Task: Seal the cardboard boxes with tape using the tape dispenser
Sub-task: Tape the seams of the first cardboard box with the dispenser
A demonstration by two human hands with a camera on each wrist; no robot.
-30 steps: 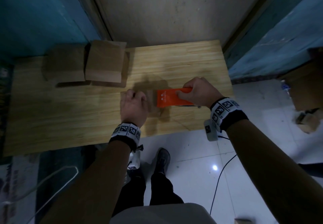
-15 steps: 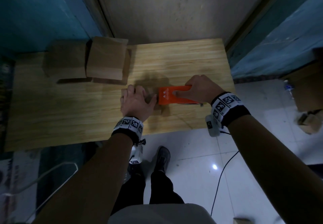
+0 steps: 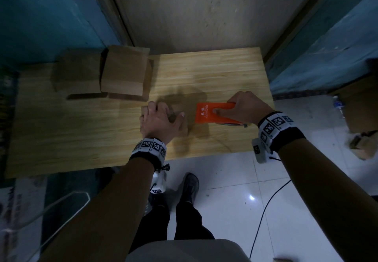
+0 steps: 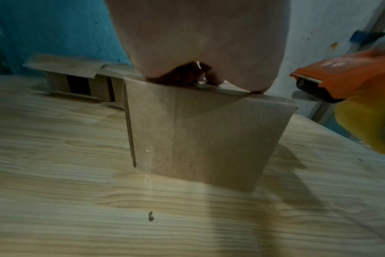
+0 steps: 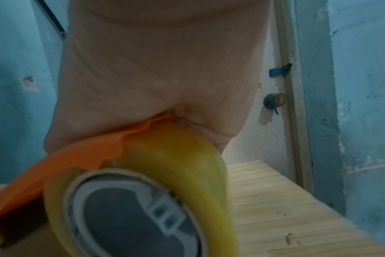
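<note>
Now the left hand point(image 3: 159, 121) presses, fingers curled, on the small brown cardboard box point(image 4: 200, 132) near the wooden table's point(image 3: 214, 73) front edge; the right hand point(image 3: 243, 108) grips the orange tape dispenser point(image 3: 212, 112) just beside it (apparently clear). Loose tape could wrinkle if pressure slips.

Bare table point(image 3: 214, 73) beyond right hand point(image 3: 245, 109); two boxes point(image 3: 124, 75) block far-left of left hand point(image 3: 159, 121).
</note>
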